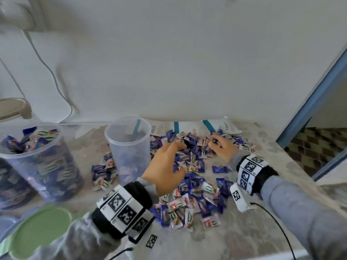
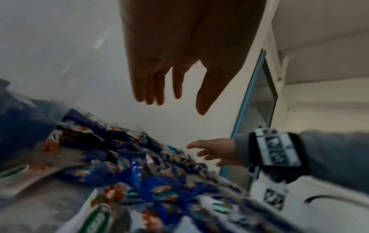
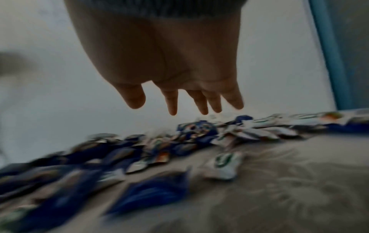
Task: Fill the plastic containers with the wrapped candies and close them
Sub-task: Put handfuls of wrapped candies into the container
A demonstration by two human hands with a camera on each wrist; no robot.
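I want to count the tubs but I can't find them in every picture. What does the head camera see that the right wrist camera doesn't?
Only the head view shows the full tub, the nearly empty tub, the green lid and the left hand. Only the right wrist view shows the right hand's underside, fingers spread, holding nothing. Both show the right hand over the candy pile.

Both hands, left [image 1: 165, 166] and right [image 1: 222, 145], reach spread-fingered into the candy pile [image 1: 193, 184] beside the near-empty container [image 1: 129, 145].
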